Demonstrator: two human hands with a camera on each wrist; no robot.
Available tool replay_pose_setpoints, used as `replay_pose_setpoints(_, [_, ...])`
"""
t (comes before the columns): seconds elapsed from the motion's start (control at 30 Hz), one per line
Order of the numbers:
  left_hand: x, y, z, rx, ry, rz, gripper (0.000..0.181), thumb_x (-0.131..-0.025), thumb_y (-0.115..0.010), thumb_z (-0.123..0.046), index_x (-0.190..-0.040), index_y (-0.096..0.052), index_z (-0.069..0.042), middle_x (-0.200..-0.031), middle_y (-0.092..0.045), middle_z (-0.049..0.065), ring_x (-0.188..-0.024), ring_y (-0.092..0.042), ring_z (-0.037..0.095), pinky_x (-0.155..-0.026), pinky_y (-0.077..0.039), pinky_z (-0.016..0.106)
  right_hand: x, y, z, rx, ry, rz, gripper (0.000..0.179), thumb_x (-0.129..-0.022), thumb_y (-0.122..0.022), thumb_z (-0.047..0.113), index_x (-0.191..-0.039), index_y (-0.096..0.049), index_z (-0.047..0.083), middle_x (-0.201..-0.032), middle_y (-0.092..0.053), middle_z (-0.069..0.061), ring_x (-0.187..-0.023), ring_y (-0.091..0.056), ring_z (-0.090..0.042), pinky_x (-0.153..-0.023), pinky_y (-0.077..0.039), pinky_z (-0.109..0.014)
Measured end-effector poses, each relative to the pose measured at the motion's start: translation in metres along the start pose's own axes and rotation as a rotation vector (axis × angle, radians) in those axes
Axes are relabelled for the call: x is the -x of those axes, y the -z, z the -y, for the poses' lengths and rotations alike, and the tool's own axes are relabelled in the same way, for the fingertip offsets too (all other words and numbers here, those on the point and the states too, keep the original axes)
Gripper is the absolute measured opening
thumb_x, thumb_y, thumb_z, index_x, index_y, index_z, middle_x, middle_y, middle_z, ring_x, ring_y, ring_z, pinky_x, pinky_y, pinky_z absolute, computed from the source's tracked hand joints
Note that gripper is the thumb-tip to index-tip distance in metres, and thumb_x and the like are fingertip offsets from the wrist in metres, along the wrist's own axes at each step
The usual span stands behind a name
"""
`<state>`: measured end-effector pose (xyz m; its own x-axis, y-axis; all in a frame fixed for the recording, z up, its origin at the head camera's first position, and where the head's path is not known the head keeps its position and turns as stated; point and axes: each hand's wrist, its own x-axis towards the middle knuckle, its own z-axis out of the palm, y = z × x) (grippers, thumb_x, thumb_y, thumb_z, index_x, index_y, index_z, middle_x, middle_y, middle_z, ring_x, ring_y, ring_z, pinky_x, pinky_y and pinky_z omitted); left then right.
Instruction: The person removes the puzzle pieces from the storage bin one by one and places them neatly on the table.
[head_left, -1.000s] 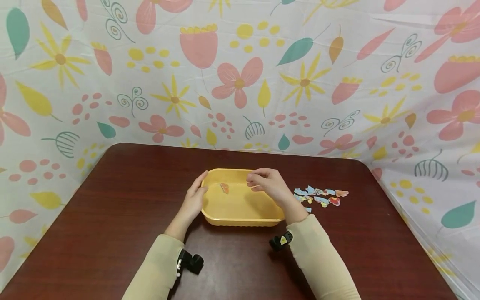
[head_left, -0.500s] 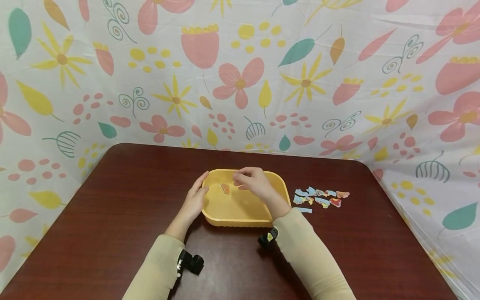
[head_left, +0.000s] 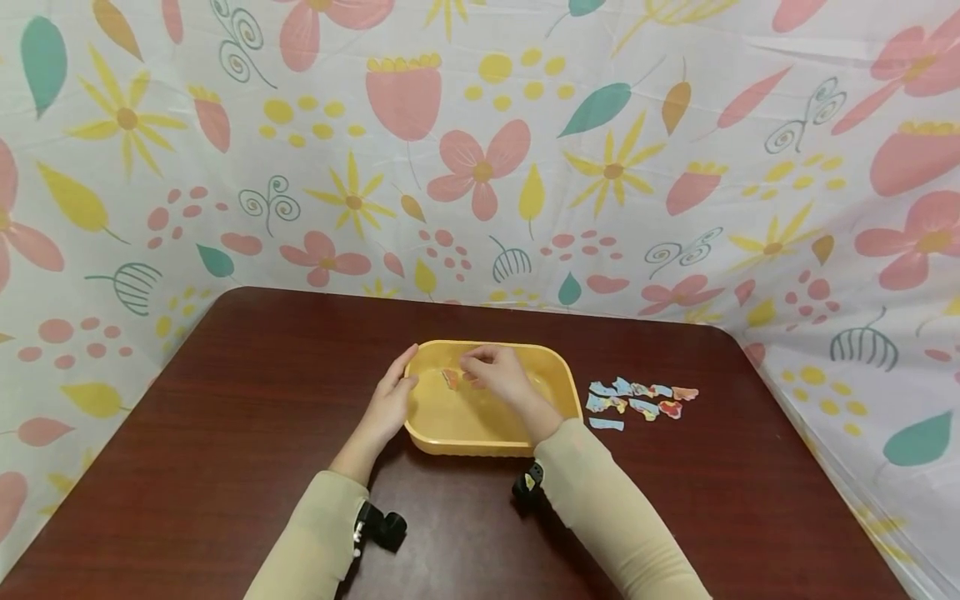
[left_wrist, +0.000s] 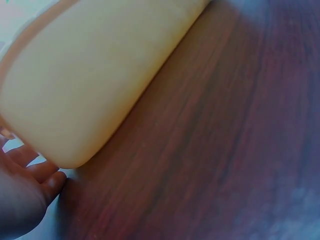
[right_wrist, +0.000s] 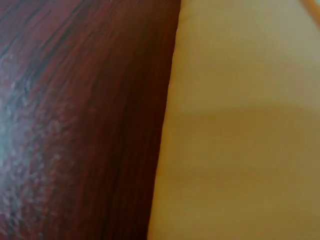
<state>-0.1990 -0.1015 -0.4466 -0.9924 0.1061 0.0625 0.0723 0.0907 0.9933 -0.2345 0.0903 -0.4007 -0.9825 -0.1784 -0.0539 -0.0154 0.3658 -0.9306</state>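
A shallow yellow plastic tray (head_left: 465, 448) stands on the table. My left hand (head_left: 388, 402) grips its left end, the thumb at the rim and the fingers along the outer wall; the left wrist view shows this hand (left_wrist: 25, 185) at the tray's corner (left_wrist: 65, 125). One small orange picture piece (head_left: 450, 379), irregular like a jigsaw piece, lies inside the tray at the left. Just right of that piece, my right hand (head_left: 498, 375) hangs over the tray with thumb and fingers close together. What lies between its fingertips is too small to tell. The right wrist view has only the tray wall (right_wrist: 240, 140) and table.
Several small blue, yellow, red and orange picture pieces (head_left: 643, 408) lie in rough rows on the table right of the tray, with a separate blue strip (head_left: 606, 424) nearest me. The dark wooden table (head_left: 262, 400) backs onto a flowered cloth (head_left: 480, 167).
My right hand has moved left across the tray and slightly down, towards the orange piece. The left hand has stayed on the tray's left end.
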Motion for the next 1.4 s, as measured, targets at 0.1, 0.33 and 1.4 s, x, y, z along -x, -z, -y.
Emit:
replay_pose_setpoints(0.1, [0.000,0.001,0.001,-0.004,0.010,0.003,0.050,-0.101,-0.036,-0.013,-0.150,-0.028,-0.020,-0.157,-0.023,0.002,-0.143,-0.021,0.027,-0.115,-0.022,0.049,-0.001,-0.005,-0.004,0.004,0.006,-0.038,0.025,-0.090,-0.062,0.014,-0.107,-0.068,-0.004,-0.103,-0.069,-0.019,-0.084,-0.068,-0.027,-0.069,-0.057,-0.033])
replay_pose_setpoints(0.33, [-0.002,0.002,-0.001,0.012,0.042,0.010,0.051,-0.101,-0.036,-0.011,-0.150,-0.028,-0.018,-0.158,-0.021,0.006,-0.143,-0.019,0.029,-0.116,-0.019,0.050,-0.004,-0.015,-0.010,0.118,0.002,-0.068,0.024,-0.088,-0.064,0.014,-0.104,-0.070,-0.002,-0.095,-0.070,-0.016,-0.066,-0.062,-0.017,-0.056,-0.053,-0.026])
replay_pose_setpoints(1.4, [0.016,0.000,-0.032,-0.036,0.058,0.023,0.051,-0.100,-0.037,-0.013,-0.150,-0.028,-0.020,-0.157,-0.023,0.005,-0.140,-0.027,0.031,-0.113,-0.027,0.049,-0.004,-0.024,-0.014,0.502,0.127,0.040,0.021,-0.086,-0.070,0.021,-0.095,-0.072,0.003,-0.093,-0.069,-0.009,-0.083,-0.060,-0.019,-0.074,-0.051,-0.029])
